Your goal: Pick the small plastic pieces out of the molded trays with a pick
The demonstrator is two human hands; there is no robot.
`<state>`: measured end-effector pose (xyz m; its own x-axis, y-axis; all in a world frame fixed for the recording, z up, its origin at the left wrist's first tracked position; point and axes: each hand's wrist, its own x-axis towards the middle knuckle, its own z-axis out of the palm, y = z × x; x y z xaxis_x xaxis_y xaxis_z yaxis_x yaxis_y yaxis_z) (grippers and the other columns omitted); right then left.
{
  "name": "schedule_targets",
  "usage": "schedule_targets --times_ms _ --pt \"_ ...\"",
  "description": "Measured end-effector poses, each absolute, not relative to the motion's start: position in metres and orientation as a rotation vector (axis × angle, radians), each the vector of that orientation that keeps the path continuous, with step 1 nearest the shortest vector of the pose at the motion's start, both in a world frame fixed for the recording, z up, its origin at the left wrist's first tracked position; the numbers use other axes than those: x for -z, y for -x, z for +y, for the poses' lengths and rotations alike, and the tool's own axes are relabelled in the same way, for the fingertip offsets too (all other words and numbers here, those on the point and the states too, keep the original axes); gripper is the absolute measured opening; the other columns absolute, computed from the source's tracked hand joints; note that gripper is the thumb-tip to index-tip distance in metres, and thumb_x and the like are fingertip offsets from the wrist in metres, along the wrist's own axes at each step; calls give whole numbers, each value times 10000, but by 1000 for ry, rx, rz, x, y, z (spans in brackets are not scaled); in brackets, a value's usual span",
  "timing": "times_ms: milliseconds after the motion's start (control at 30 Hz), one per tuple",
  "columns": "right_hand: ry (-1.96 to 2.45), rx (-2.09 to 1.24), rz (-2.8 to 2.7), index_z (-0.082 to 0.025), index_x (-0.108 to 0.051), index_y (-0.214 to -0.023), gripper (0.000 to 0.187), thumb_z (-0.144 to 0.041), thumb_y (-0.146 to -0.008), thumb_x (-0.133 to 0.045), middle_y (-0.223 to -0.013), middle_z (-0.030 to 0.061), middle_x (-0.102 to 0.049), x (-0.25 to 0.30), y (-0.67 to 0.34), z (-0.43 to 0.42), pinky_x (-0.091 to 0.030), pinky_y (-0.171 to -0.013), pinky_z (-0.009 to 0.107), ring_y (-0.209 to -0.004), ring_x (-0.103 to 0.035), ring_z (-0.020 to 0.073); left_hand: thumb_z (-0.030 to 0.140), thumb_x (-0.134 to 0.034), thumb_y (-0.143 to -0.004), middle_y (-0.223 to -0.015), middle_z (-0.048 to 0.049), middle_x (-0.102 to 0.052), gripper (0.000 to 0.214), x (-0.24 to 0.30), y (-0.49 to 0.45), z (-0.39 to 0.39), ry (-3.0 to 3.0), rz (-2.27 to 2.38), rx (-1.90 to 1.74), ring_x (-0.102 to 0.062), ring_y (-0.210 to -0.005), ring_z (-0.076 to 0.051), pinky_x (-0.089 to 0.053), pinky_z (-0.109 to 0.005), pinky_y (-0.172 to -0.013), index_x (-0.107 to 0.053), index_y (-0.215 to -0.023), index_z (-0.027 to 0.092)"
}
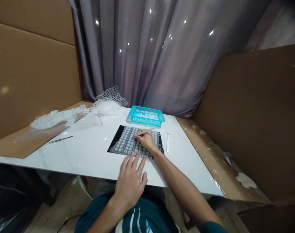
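My right hand [146, 139] is closed round a slim pale pen-like tool [145, 131], its tip pointing left over a sheet of small round pieces [120, 145]. The pieces sit in rows in a clear tray or sheet on a black mat [112, 144]; some are hidden under the hand. My left hand [131, 176] lies with fingers spread at the near edge of the sheet, holding nothing. Whether its fingertips touch the sheet I cannot tell.
Behind the mat stands a turquoise basket [147, 122] with white pieces inside. A white slim tool [168, 142] lies to the right, dark tweezers [61, 139] to the left. White netting [110, 97] is heaped at the back left. Cardboard walls [254, 123] flank the white table [89, 161].
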<state>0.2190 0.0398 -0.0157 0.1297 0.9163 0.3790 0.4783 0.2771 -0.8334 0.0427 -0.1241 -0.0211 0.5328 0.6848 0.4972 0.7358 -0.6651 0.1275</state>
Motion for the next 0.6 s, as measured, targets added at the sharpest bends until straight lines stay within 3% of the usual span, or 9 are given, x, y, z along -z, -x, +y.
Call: schedule_targets --times_ms 167,267,600 --pt "1123 -734 -1643 -203 -766 -731 157 -329 -792 -837 -901 87 -827 11 -217 38 -593 -762 345 -860 -771 258 412 -505 -1094 -1672 -92 -488 563 21 -42 -124 2662 -1235 812 -415 -1566 -342 -327 -570 -1278 -472 -1640 281" --pt "1082 -746 -1689 -208 -753 -704 123 -261 -798 -813 -903 90 -826 10 -214 36 -604 -812 360 -958 -784 282 414 -493 -1100 -1682 -96 -475 560 21 -41 -124 2668 -1232 809 -413 -1569 -338 -323 -570 -1281 -470 -1642 275" --pt "1064 -769 -1719 -207 -759 -722 143 -275 -836 -814 -956 98 -831 11 -215 33 -600 -823 359 -948 -784 279 434 -488 -1096 -1713 -83 -431 584 26 -40 -123 2676 -1248 795 -372 -1596 -336 -316 -566 -1287 -441 -1656 275"
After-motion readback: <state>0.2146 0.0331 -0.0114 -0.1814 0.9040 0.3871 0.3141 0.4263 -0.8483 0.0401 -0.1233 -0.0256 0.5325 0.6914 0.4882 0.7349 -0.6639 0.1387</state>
